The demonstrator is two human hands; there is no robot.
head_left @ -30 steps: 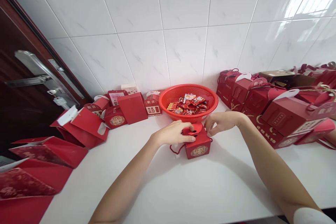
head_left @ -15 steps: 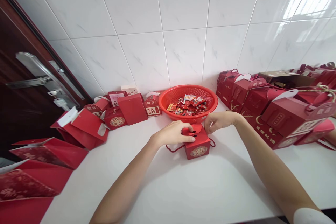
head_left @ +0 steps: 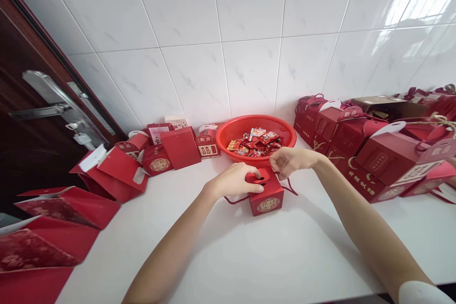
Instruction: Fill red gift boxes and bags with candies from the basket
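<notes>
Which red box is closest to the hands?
The small red cardboard box in front of the red perforated plastic basket; other boxes are off to the sides.

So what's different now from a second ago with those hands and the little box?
The right hand has shifted slightly left, towards the top of the red box. More dark red cord now sticks out on the box's right; whether that hand grips it is hard to tell. The left hand stayed on the box's top, and the red basket stayed put.
</notes>
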